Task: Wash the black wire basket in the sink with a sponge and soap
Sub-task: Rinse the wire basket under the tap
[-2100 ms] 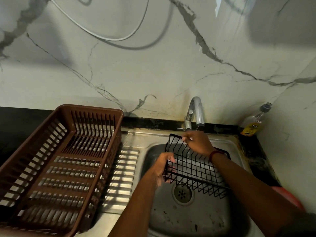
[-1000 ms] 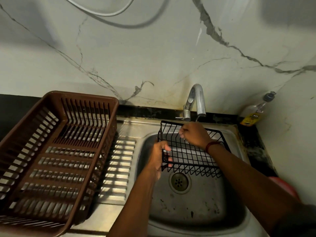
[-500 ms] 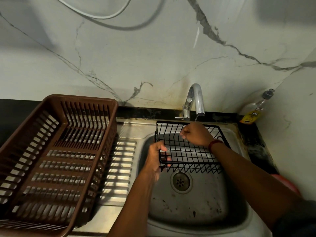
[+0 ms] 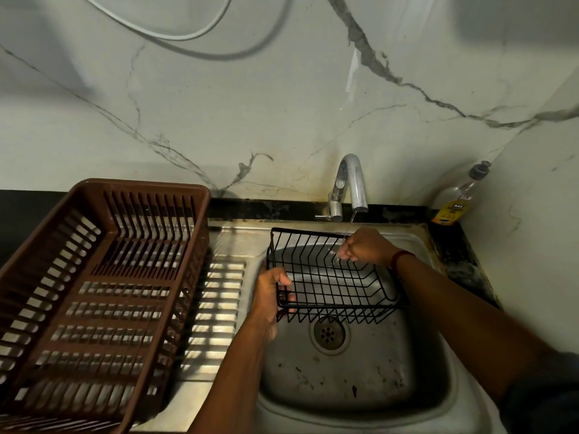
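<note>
Marbled wall (image 4: 219, 120) backs the counter. Rack (image 4: 141, 186) sits far left, beside the drainboard (image 4: 219, 308). My left hand (image 4: 269, 296) grips the basket (image 4: 338, 306) at its left end, thumb over the rim, holding it above the sink (image 4: 344, 380). Tap (image 4: 354, 180) runs a thin stream onto my right hand (image 4: 366, 247), whose fingers curl round the basket's far wires. Bottle (image 4: 457, 198) stands far right.

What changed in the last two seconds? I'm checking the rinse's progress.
The black wire basket was turned from a steep tilt to nearly level, opening up, below the tap. Both hands kept their grips: left hand on its left end, right hand on the far rim. Rack and bottle stayed put.
</note>
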`<state>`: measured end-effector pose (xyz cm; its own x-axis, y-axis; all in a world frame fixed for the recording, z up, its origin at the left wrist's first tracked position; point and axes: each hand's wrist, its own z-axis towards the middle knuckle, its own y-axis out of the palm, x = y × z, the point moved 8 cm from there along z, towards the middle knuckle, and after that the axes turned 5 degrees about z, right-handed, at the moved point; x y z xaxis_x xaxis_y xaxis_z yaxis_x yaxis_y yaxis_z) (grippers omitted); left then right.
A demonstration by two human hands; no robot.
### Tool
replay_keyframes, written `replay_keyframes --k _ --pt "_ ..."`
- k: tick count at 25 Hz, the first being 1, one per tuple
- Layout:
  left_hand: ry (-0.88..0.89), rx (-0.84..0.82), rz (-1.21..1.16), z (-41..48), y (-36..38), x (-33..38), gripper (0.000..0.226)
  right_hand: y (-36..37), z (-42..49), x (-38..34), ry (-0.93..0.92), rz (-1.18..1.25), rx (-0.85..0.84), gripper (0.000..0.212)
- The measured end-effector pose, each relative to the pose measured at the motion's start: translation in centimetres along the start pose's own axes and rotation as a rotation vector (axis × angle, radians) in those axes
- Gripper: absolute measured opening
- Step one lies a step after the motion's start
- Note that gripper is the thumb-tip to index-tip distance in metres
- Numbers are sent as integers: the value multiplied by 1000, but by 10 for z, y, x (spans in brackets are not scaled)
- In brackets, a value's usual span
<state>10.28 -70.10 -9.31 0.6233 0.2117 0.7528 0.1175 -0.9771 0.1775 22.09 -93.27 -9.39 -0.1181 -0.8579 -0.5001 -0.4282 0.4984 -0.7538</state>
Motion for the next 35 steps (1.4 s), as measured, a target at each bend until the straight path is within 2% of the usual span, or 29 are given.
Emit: replay_keyframes --k 2,6,9,11,13,14,16,19,22,23,25,26,29,33,35 --pt "19 8 10 0 0 1 18 0 2 0 33 -88 25 20" --pt "16 41 -24 1 -6 -1 17 2 1 -23 -183 -105 63 16" --pt "15 47 -44 1 -8 -1 17 2 2 -23 -141 -135 78 21" --pt "2 46 -41 3 -6 -4 16 6 0 -34 -213 115 28 15" --pt "-15 40 -37 3 -4 -7 15 2 -4 -43 -227 402 51 10" --pt "-24 41 -41 3 -4 -8 14 1 -6 -43 -190 466 50 7" --pt "-35 42 -61 3 -5 -10 14 -1 -5 -34 -84 377 68 18" --pt "-41 52 -82 1 -10 -9 5 -17 -8 -17 -36 33 237 23" --pt "-48 37 -93 0 -14 -8 35 -42 -30 -2 -60 92 562 6" --pt "-41 33 -106 1 -14 -8 36 -47 -38 5 -43 118 656 3" --pt "-18 35 -98 -2 -9 -6 17 -48 -48 16 33 100 734 9" --pt "-10 51 -95 -2 -7 -5 4 -43 -49 23 93 95 713 13" --pt "19 48 -68 3 -1 -8 20 -19 -44 49 277 215 528 18" --pt "26 64 -69 5 -3 -16 12 10 -47 65 329 193 410 39" --pt "7 29 -49 6 -1 -21 18 15 -47 68 322 302 391 42"
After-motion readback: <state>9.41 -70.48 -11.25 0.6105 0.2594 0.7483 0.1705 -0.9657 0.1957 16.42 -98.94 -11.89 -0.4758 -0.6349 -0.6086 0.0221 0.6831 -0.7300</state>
